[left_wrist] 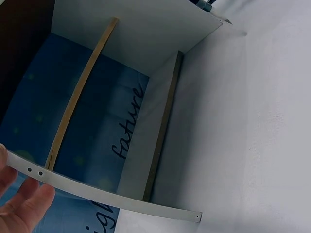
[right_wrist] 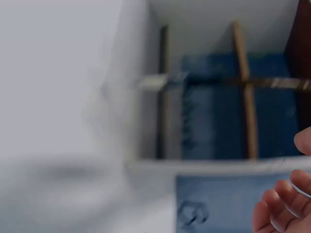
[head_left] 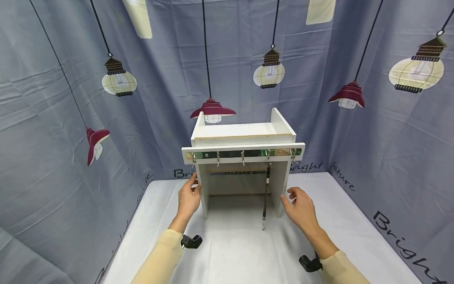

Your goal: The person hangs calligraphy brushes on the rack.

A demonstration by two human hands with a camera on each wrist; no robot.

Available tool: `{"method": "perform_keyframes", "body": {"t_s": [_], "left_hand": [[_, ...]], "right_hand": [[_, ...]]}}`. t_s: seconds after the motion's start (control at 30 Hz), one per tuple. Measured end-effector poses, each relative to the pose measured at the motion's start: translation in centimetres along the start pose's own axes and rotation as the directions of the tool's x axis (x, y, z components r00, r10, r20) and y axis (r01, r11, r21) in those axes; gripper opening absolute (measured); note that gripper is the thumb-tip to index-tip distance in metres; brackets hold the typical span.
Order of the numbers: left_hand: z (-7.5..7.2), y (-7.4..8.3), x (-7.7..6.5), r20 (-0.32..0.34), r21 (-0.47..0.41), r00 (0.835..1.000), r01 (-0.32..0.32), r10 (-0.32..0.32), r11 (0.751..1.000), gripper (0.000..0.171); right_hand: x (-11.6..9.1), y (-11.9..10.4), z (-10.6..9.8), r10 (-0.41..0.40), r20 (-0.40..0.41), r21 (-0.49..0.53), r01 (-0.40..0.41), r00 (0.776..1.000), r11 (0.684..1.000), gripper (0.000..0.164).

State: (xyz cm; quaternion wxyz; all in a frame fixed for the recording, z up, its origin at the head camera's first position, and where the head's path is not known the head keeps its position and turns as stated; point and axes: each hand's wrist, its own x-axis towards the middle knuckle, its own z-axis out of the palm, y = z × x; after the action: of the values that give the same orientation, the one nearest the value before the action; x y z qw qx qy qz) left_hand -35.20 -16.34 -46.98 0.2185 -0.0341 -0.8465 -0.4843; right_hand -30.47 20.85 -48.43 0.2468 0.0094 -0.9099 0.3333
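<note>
A white wooden shelf unit [head_left: 244,136] stands on the table, with a hook rail [head_left: 230,154] across its front. From one of the right-hand hooks hangs a thin brush [head_left: 266,193], dark-handled with a pale tip. My left hand [head_left: 189,199] is at the outer face of the left side panel [head_left: 203,193], fingertips right at its front edge. On the other side my right hand [head_left: 301,207] holds nothing; its fingers curve loosely beside the right side panel [head_left: 282,185]. In the right wrist view, that hand's fingers [right_wrist: 286,199] show at the lower right, alongside the panel edge.
A white cloth [head_left: 227,252] covers the table. Behind and on both sides hangs a blue-grey curtain [head_left: 241,59] printed with lamps and lettering. Inside the unit, a wooden strip [left_wrist: 80,92] runs between the side panels. Each wrist wears a black camera mount [head_left: 191,241].
</note>
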Motion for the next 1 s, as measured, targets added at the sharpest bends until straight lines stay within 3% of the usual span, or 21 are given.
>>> {"method": "perform_keyframes", "body": {"t_s": [0.17,0.4,0.63,0.8,1.0], "left_hand": [[0.1,-0.2,-0.4,-0.001,-0.002,1.0,0.002,-0.002,1.0,0.051],[0.1,-0.1,-0.4,0.002,0.0,1.0,0.016,-0.016,1.0,0.051],[0.1,0.1,0.2,-0.003,0.004,1.0,-0.009,0.009,1.0,0.051],[0.1,0.0,0.0,0.011,0.004,1.0,0.004,-0.005,1.0,0.051],[0.1,-0.2,0.0,0.021,0.006,1.0,0.006,-0.006,1.0,0.051]], "right_hand": [[-1.2,4.6,-0.1,0.084,0.014,-0.092,-0.083,0.996,0.992,0.035],[-2.8,9.5,0.9,0.193,0.127,-0.199,-0.166,0.973,0.966,0.041],[-3.2,11.1,1.7,0.246,0.129,-0.237,-0.211,0.961,0.948,0.04],[-3.7,12.0,2.4,0.29,0.169,-0.278,-0.237,0.942,0.931,0.042],[-3.3,12.9,3.1,0.302,0.187,-0.316,-0.234,0.935,0.92,0.038]]}}
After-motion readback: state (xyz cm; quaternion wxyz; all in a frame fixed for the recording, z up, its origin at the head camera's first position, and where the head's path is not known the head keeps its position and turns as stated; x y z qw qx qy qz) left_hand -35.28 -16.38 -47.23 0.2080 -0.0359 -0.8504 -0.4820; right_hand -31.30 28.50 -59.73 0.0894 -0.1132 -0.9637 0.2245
